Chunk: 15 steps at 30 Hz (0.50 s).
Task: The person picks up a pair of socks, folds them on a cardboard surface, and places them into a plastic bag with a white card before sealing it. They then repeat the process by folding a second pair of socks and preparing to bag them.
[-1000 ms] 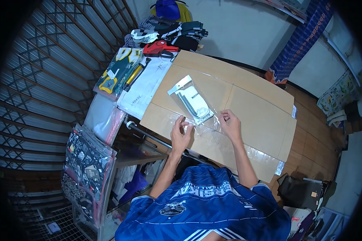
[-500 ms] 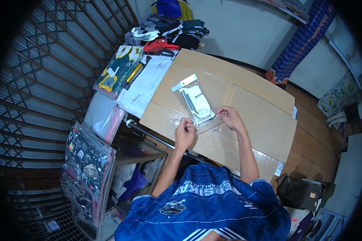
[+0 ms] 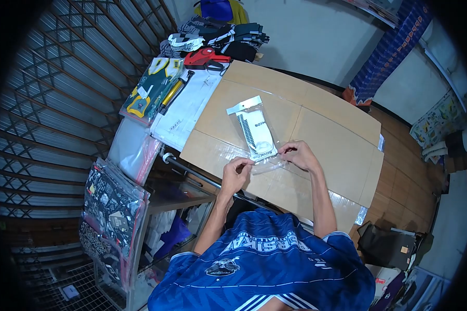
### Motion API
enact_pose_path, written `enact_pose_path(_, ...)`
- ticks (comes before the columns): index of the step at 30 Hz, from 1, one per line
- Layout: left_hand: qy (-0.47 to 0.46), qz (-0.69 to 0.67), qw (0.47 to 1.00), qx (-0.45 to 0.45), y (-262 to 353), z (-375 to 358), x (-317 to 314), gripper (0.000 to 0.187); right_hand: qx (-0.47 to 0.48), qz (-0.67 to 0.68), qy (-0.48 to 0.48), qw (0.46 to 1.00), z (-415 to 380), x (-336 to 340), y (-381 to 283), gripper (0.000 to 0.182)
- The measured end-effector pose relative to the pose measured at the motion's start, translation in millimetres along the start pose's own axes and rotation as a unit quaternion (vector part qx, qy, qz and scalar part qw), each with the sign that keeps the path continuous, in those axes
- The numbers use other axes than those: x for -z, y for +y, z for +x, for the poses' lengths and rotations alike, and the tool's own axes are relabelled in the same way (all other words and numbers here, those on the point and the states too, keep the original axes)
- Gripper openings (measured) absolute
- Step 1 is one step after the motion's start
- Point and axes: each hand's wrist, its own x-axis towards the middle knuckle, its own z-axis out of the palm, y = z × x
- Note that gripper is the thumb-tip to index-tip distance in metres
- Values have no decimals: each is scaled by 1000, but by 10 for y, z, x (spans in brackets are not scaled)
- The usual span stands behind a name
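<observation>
A clear plastic bag with folded white socks (image 3: 258,133) inside lies on the cardboard, its white header strip pointing away from me. Black patterning runs down one side of the socks, and dark lettering shows on them. My left hand (image 3: 236,173) pinches the bag's near left corner between thumb and fingertips. At the near right corner, my right hand (image 3: 299,155) has its thumb and finger closed on the bag's edge. The loose clear flap (image 3: 268,167) of the bag stretches between both hands.
Flattened cardboard (image 3: 327,150) covers the table. A red tag gun (image 3: 206,59), a yellow-and-black pump-like tool (image 3: 174,93) and a bagged green jersey (image 3: 149,93) lie at the left. Piled socks (image 3: 238,39) stand behind them. A glass cabinet (image 3: 176,228) is at lower left.
The sock bag has turned a little and its header end has shifted right. My left hand has moved slightly down and nearer to me; my right hand stays at the bag's corner.
</observation>
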Motion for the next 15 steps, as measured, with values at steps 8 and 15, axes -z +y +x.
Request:
enact_pose_path(8, 15, 10, 1000, 20, 68, -34, 57, 15, 10, 3, 14, 1000, -23, 3, -69, 16)
enact_pose_path(15, 51, 43, 998, 18, 102, 15, 2, 25, 10, -1, 38, 999, -11, -57, -12, 21)
